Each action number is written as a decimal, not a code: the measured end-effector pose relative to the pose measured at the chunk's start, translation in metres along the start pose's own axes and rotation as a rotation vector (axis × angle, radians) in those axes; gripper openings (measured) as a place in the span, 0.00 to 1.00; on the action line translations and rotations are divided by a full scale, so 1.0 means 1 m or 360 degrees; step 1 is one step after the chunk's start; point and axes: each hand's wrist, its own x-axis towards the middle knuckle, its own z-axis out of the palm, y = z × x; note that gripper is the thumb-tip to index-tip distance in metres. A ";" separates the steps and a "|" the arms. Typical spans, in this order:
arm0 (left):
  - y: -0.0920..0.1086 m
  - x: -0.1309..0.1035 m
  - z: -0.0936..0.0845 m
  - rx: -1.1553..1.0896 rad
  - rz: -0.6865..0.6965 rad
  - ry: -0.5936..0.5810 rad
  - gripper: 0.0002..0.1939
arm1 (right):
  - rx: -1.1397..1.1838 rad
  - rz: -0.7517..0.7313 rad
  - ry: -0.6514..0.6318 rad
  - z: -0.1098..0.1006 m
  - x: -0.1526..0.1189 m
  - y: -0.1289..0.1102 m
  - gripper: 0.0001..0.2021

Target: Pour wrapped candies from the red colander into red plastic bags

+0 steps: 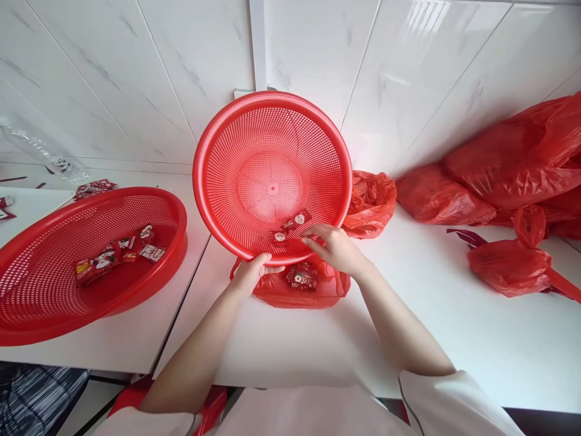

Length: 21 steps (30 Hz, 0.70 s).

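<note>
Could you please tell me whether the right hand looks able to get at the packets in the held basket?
Probably yes: the right hand reaches over the rim of the held basket, its fingertips close beside the packets, with nothing visible in between.

White tables against a wall of glossy, marble-look tiles.
The wall [408, 79] is pale with faint grey veins and thin dark joints, and a white vertical strip [258, 48] runs down it from the top edge. Two white tabletops, left table [120, 339] and right table [454, 290], stand side by side, a narrow dark gap [181, 303] between them. Soft, bright light falls across the room, leaving striped glare [426, 15] on the upper right tiles and a mild sheen on the right table.
</note>
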 end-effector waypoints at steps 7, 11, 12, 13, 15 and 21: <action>-0.009 -0.004 0.006 0.0021 -0.0061 -0.0113 0.11 | -0.0155 -0.0222 -0.0493 0.023 0.000 0.000 0.32; -0.007 -0.001 0.001 0.0024 -0.0067 -0.0115 0.13 | 0.0251 -0.0181 -0.0404 0.018 0.000 -0.003 0.24; -0.007 0.000 0.000 0.0010 -0.0062 -0.0110 0.14 | 0.0382 -0.0083 -0.0328 0.016 0.001 -0.003 0.22; -0.006 0.001 -0.002 -0.0001 -0.0057 -0.0096 0.14 | 0.0513 0.0037 -0.0234 0.015 0.001 -0.003 0.20; -0.004 0.003 -0.004 -0.0024 -0.0040 -0.0067 0.13 | 0.0795 0.0262 -0.0069 0.014 0.002 -0.001 0.18; 0.003 0.005 -0.009 -0.0059 -0.0037 -0.0028 0.08 | 0.1298 0.0482 -0.0042 0.014 0.004 0.004 0.15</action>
